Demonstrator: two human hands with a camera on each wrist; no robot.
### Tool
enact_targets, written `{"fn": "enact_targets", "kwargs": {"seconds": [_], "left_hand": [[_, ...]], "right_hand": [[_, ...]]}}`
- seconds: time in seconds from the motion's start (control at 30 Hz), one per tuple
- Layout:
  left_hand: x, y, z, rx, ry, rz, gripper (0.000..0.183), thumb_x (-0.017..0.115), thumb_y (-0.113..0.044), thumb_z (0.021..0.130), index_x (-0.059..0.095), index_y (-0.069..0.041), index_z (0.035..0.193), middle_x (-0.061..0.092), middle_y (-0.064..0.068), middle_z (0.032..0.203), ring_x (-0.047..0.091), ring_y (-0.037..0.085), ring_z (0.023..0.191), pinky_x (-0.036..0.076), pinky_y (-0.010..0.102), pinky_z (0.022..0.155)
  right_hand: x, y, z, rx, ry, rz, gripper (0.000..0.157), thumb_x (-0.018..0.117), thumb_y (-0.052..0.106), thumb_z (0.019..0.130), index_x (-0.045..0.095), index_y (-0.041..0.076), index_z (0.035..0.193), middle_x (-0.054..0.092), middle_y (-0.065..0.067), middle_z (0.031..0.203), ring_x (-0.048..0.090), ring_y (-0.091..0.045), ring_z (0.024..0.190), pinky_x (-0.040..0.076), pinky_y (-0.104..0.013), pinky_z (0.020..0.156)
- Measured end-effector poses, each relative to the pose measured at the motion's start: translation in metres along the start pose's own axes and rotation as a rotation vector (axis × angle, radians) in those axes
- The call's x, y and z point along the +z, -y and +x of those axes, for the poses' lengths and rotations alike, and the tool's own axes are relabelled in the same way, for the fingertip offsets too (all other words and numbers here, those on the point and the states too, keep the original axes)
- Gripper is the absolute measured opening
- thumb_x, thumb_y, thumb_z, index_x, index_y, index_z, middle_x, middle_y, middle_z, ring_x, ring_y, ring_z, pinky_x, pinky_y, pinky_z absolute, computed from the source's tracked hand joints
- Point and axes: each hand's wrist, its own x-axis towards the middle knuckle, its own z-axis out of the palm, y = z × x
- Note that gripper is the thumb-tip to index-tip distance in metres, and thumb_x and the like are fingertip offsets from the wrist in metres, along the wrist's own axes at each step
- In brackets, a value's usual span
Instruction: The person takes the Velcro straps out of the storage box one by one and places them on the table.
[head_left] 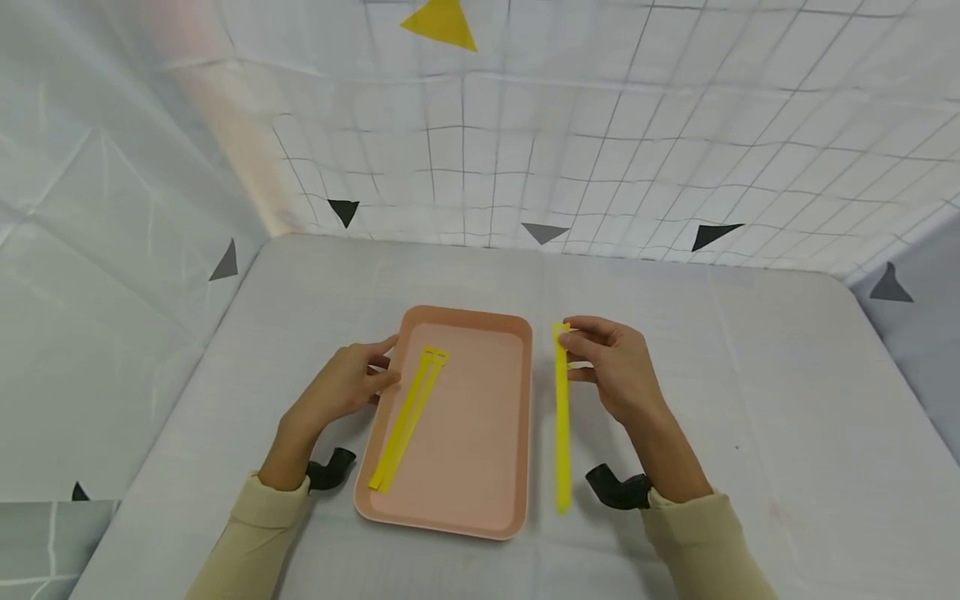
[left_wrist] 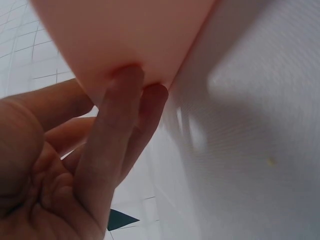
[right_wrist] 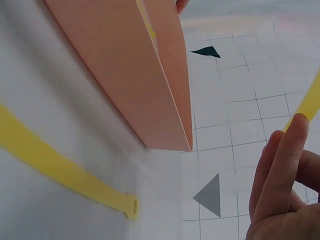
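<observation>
A shallow pink tray (head_left: pixel 480 433) lies in the middle, with two yellow slotted straps (head_left: pixel 408 417) side by side on its left part. My left hand (head_left: pixel 348 379) grips the tray's left edge; in the left wrist view, fingers (left_wrist: pixel 112 125) press against the outside of its wall. To the right of the tray, my right hand (head_left: pixel 611 362) pinches a yellow strap (right_wrist: pixel 311 100). Another yellow strap (right_wrist: pixel 65 175), slotted at one end, lies on the table below it. From the head view these two line up, so they are hard to tell apart.
A pale sheet covers the table (head_left: pixel 750 400). A white gridded curtain (head_left: pixel 555 150) with grey, black and yellow triangles closes off the back, and a plain sheet (head_left: pixel 90 250) hangs at the left. Black curved mounts (head_left: pixel 618 487) sit at both wrists.
</observation>
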Motion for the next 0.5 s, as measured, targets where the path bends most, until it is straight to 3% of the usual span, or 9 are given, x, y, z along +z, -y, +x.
{"fn": "enact_targets", "kwargs": {"seconds": [0.5], "left_hand": [[-0.001, -0.002, 0.000, -0.007, 0.010, 0.004, 0.064, 0.062, -0.008, 0.098, 0.031, 0.000, 0.153, 0.061, 0.027, 0.124, 0.070, 0.025, 0.090, 0.059, 0.033, 0.067]], "right_hand": [[-0.018, 0.000, -0.003, 0.003, -0.018, -0.100, 0.040, 0.066, 0.009, 0.096, 0.057, -0.010, 0.130, 0.066, 0.000, 0.096, 0.064, -0.014, 0.075, 0.058, -0.026, 0.062]]}}
